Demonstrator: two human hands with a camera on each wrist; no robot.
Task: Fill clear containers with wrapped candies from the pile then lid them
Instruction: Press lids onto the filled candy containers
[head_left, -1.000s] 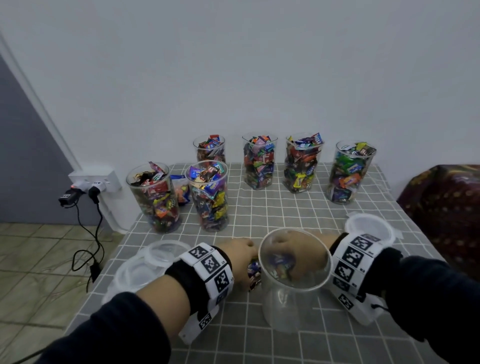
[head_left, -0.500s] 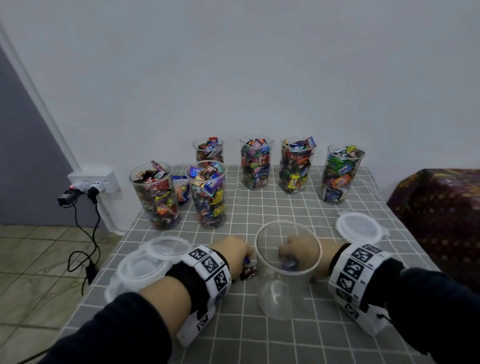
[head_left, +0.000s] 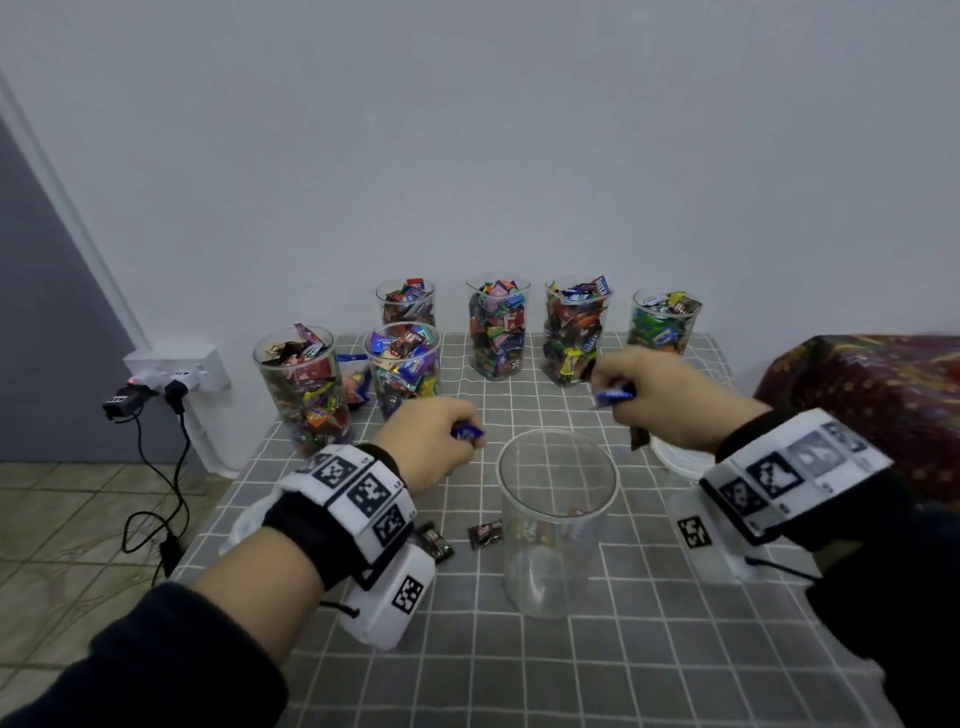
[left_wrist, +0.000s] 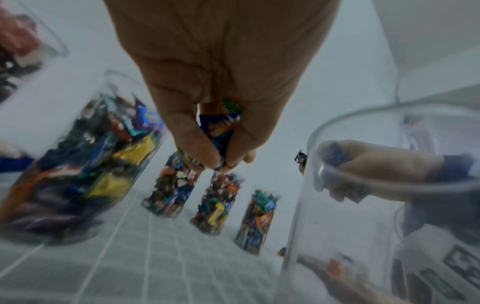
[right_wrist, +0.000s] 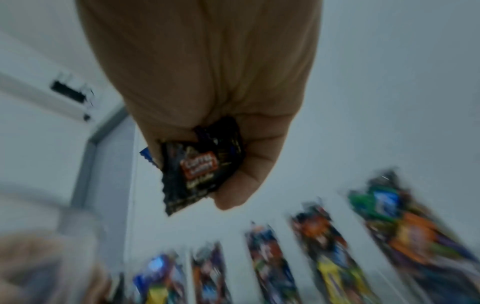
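Grey checked cloth covers the worktop, which stands against a plain pale wall, with a tiled floor and a wall socket with cables off to the left. From the head view, an empty clear container stands upright near the front, mouth open upward, almost nothing in it. The left hand hovers just left of its rim, fingers curled round a blue-wrapped candy. The right hand is raised beyond and to the right of the rim, clamped on a blue candy, with a dark wrapper hanging below. The container lies between the two hands; the left looks nearer its mouth, so its drop is likely the shorter move. Two dark loose candies lie on the cloth just left of the container's base. Six filled containers stand at the back, unlidded. A white lid lies behind the right wrist.

Seen from the left wrist, the fingers pinch several bright wrappers, the container's rim close on the right.

Seen from the right wrist, though blurred, the fingers grip a black coffee candy, with a blue wrapper edge showing behind it.
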